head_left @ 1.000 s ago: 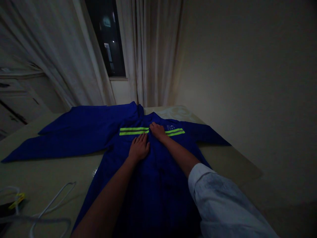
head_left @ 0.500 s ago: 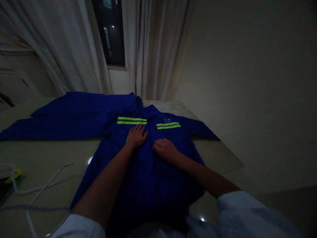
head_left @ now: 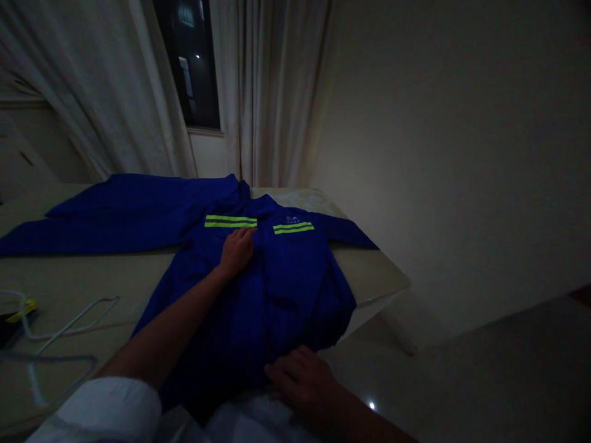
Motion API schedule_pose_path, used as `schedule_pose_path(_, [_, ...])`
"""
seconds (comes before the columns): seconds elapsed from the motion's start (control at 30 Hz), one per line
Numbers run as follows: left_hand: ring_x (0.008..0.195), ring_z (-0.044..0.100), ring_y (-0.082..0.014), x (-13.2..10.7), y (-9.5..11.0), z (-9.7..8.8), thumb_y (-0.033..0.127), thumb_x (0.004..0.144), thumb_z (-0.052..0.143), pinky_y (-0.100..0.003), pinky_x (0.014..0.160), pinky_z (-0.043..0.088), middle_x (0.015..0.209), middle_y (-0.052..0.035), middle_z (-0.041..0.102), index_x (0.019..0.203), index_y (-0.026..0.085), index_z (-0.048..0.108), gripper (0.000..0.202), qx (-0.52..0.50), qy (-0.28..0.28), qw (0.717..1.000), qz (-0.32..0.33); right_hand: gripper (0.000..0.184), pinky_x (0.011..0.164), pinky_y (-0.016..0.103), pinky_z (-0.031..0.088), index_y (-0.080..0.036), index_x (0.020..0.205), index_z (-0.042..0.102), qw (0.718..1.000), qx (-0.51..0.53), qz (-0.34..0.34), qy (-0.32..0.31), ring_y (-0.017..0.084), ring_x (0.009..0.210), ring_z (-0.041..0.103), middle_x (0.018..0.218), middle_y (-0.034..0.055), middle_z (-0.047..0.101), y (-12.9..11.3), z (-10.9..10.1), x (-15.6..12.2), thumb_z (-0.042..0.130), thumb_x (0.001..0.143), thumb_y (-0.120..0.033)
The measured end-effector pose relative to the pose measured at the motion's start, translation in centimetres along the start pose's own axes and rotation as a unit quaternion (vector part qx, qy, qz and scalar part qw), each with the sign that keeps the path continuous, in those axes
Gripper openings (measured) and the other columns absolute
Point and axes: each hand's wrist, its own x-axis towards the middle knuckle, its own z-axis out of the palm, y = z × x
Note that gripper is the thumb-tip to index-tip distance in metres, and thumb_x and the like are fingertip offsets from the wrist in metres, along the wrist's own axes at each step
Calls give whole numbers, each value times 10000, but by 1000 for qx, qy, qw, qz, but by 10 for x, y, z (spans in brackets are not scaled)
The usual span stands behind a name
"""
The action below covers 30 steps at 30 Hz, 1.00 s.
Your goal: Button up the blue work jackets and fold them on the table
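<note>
A dark blue work jacket (head_left: 290,277) lies front up, with yellow-green reflective strips across its chest and a small light print above the right-hand strip. My left hand (head_left: 237,251) is on the chest just below the left strip, its fingers bent together on the cloth near the front opening. Down at the jacket's lower edge, my right hand (head_left: 302,376) has its fingers curled on the cloth by the front opening. Both thumbs are hard to make out in the dim light.
The jacket lies on a pale table (head_left: 92,277), whose right corner juts out beside it. A white cable (head_left: 69,329) and a black-and-yellow object (head_left: 21,314) are at the left. Behind stand curtains (head_left: 272,92), a dark window (head_left: 191,67) and a wall.
My right hand has moved from mid-chest down to the jacket's lower edge. My left hand, flat with fingers spread before, now has them drawn together. The view has shifted right.
</note>
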Motion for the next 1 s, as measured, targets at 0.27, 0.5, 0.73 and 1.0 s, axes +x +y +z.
schedule_pose_path(0.27, [1511, 402, -401, -181, 26, -16, 468, 1005, 492, -692, 1238, 230, 1624, -116, 486, 1524, 294, 556, 551, 57, -38, 998, 5, 664, 943, 465, 557, -294, 1483, 571, 997, 37, 60, 42, 289, 1132, 669, 1465, 106, 649, 21, 17, 9, 643, 940, -670])
schedule_pose_path(0.5, [1564, 292, -437, -217, 31, -10, 477, 994, 455, -768, 1215, 161, 1692, -121, 347, 1605, 328, 446, 629, 108, -69, 991, -37, 390, 1091, 507, 471, -214, 1334, 685, 965, 44, 236, 108, 310, 1278, 610, 1428, 144, 648, 149, -1, 95, 585, 1039, -449])
schedule_pose_path(0.73, [1576, 234, -420, -220, 15, 19, 531, 927, 512, -775, 1234, 113, 1696, -31, 323, 1616, 491, 229, 746, 102, -73, 990, -57, 596, 1224, 423, 335, -82, 1531, 496, 933, 109, 342, -12, 304, 1485, 452, 1581, 213, 503, 289, 38, 216, 549, 1049, -429])
schedule_pose_path(1.0, [1460, 409, -482, -229, -8, 54, 483, 739, 739, -829, 1105, 345, 1591, -27, 485, 1572, 584, 168, 1015, 148, 6, 988, -45, 723, 1242, 568, 255, -145, 1609, 383, 894, 176, 411, 7, 356, 1504, 420, 1640, 210, 427, 357, 74, 321, 598, 1007, -482])
